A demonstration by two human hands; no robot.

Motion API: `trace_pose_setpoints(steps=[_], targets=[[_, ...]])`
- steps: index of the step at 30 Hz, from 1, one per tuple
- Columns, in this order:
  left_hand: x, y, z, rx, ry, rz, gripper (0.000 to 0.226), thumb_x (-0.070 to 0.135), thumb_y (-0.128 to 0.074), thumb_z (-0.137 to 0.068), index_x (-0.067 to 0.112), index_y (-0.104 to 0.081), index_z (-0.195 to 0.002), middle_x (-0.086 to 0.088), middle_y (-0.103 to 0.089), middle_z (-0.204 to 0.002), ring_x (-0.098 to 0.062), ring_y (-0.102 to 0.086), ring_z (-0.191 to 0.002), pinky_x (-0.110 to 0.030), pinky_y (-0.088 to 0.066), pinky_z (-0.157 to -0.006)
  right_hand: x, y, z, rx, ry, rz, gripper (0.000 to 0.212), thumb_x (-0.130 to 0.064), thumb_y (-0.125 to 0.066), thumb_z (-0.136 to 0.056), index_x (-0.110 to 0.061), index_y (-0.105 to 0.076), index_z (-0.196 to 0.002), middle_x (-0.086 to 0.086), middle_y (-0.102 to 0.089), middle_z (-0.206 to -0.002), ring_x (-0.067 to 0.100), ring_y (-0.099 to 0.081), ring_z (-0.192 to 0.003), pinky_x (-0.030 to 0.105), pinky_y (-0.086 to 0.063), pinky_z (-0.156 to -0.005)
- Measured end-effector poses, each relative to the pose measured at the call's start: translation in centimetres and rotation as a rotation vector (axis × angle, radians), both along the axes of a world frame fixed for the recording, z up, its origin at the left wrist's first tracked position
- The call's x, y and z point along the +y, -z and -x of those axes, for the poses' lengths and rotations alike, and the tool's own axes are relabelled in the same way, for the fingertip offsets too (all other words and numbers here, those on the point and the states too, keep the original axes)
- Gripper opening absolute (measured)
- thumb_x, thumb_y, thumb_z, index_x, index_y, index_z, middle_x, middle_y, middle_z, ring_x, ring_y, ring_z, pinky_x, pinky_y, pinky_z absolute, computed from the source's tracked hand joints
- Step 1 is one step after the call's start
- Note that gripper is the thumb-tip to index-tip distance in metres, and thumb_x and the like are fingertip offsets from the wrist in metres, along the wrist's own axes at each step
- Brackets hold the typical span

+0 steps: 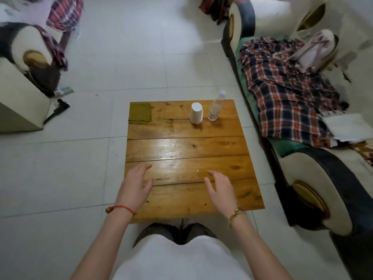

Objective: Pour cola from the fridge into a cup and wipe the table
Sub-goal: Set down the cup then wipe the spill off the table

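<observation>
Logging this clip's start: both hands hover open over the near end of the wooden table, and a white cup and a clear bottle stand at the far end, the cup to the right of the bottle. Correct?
One slip. The head view shows the cup left of the bottle, not right. The rest holds: left hand and right hand open over the table's near end.

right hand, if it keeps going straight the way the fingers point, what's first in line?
Probably the white cup: the right hand points up-left over bare table. The water bottle sits just right of that line. Height unclear.
</observation>
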State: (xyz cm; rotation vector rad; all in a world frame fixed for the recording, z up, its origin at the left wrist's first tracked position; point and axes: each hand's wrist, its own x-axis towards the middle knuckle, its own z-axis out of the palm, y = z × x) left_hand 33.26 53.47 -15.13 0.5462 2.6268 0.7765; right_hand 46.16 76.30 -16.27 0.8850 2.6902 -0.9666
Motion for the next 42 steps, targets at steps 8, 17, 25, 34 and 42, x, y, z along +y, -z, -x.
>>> trace_pose_setpoints(steps=[8,17,25,34,42], targets=[[0.8,1.4,2.0,-0.001,-0.18,-0.035,0.043,0.023,-0.057,-0.096,0.019,-0.05,-0.138,0.001,-0.054,-0.137,-0.017,-0.049,-0.127,-0.029,-0.039,-0.105,3.5,0.7,6.4,-0.002,-0.182,0.03,0.041,-0.037,-0.04,-0.102,-0.018,-0.048,-0.138,-0.001,-0.054,-0.135,0.014,-0.042,-0.131,0.031,-0.039,-0.108],[1.2,4.9,14.8,0.027,-0.286,-0.028,0.04,0.021,-0.056,-0.096,0.016,-0.052,-0.136,-0.004,-0.055,-0.135,-0.021,-0.051,-0.125,-0.036,-0.045,-0.103,3.1,3.5,21.9,0.06,-0.084,0.16,0.038,-0.033,-0.046,-0.101,-0.011,-0.057,-0.129,0.002,-0.063,-0.123,0.016,-0.058,-0.113,0.033,-0.049,-0.096],[2.3,13.2,31.5,-0.006,-0.334,-0.016,0.038,0.02,-0.057,-0.096,0.015,-0.054,-0.134,-0.005,-0.058,-0.132,-0.021,-0.057,-0.118,-0.036,-0.049,-0.098,2.2,12.1,38.0,0.026,0.157,0.333,0.029,-0.027,-0.053,-0.098,-0.006,-0.063,-0.115,0.0,-0.063,-0.1,0.014,-0.057,-0.092,0.028,-0.046,-0.085],[4.4,26.1,42.0,-0.079,-0.405,0.014,0.036,0.024,-0.058,-0.094,0.014,-0.057,-0.129,-0.005,-0.062,-0.121,-0.024,-0.061,-0.109,-0.04,-0.052,-0.092,0.4,25.0,49.1,-0.027,0.278,0.382,0.031,-0.029,-0.06,-0.092,-0.009,-0.064,-0.114,0.004,-0.071,-0.099,0.021,-0.067,-0.096,0.037,-0.052,-0.09],[5.2,32.3,45.3,-0.098,-0.463,0.081,0.029,0.033,-0.066,-0.089,0.016,-0.061,-0.112,-0.005,-0.064,-0.105,-0.024,-0.063,-0.092,-0.038,-0.052,-0.078,-0.7,30.5,52.9,-0.028,0.344,0.284,0.024,-0.027,-0.066,-0.086,-0.013,-0.065,-0.106,-0.005,-0.064,-0.082,0.019,-0.065,-0.093,0.028,-0.048,-0.08]])
